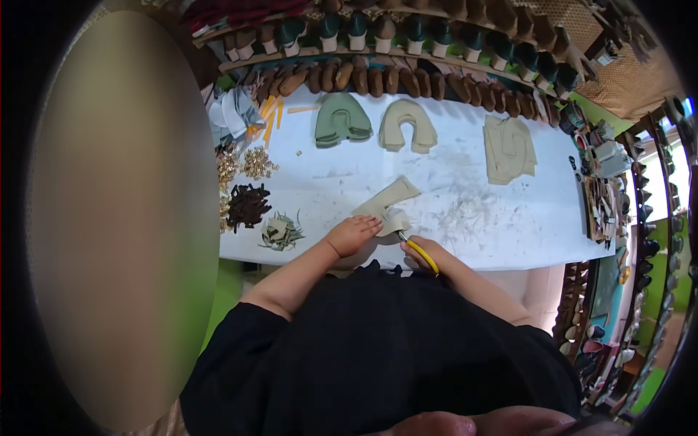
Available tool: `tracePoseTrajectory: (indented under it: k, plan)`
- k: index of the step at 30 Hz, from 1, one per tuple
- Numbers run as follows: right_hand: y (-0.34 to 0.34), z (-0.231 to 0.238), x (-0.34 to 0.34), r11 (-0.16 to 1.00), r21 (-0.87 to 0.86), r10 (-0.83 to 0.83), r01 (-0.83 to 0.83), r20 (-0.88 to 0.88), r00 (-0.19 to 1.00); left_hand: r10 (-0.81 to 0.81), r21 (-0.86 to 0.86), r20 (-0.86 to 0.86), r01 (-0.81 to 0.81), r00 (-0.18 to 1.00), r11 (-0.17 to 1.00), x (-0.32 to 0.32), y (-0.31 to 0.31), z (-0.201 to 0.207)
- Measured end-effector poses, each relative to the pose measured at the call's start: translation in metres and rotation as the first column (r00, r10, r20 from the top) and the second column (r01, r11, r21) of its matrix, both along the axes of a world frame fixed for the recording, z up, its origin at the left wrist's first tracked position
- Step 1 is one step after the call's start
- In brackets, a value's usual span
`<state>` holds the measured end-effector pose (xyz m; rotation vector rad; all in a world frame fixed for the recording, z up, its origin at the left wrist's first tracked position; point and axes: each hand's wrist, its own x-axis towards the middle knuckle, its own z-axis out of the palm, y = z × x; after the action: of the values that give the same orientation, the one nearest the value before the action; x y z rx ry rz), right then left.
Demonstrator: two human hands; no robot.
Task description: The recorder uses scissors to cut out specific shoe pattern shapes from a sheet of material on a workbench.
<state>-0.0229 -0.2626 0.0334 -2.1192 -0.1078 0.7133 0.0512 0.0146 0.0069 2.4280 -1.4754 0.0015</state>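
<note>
A curved beige piece of fabric or thin leather (392, 196) lies at the near middle of the table. My left hand (355, 236) is closed on its near-left part, fingers over the top and the thumb hidden. My right hand (414, 251) grips scissors (424, 256) with yellow handles. Their blades meet the near edge of the beige piece; I cannot tell how far apart they are. Farther back lie a stack of green U-shaped pieces (334, 109), a stack of beige U-shaped pieces (398, 120) and more beige pieces (500, 156) at the right.
On the white table (451, 174), scraps (282, 231), dark brown strips (249, 205) and small gold-coloured parts (258, 163) are heaped at the left. Shoe lasts (385, 33) fill shelves at the back. Tools and boxes (600, 203) crowd the right edge. A large blurred shape (123, 218) covers the far left.
</note>
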Motion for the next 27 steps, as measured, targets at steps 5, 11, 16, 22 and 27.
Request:
tracePoseTrajectory:
  k: [5, 11, 16, 22, 27]
  plan:
    - [0.01, 0.009, -0.016, 0.988, 0.112, -0.066, 0.101, -0.283, 0.957, 0.03, -0.039, -0.058, -0.033, 0.998, 0.999, -0.016, 0.01, -0.017]
    - [0.016, 0.013, -0.015, 0.996, 0.028, -0.075, 0.088, -0.315, 0.946, 0.058, -0.126, -0.116, -0.073, 0.992, 0.989, -0.021, 0.013, -0.017]
    - [0.025, 0.023, -0.019, 0.995, -0.015, -0.097, 0.097, -0.302, 0.948, 0.069, -0.186, -0.079, -0.083, 0.994, 0.979, -0.025, 0.013, -0.018]
    - [0.034, 0.04, -0.017, 0.991, -0.028, -0.13, 0.128, -0.312, 0.941, 0.05, -0.222, -0.103, -0.072, 0.993, 0.972, -0.027, 0.014, -0.021]
    - [0.033, 0.033, -0.019, 0.992, -0.031, -0.13, 0.126, -0.301, 0.945, 0.044, -0.253, -0.109, -0.071, 0.993, 0.965, -0.026, 0.013, -0.019]
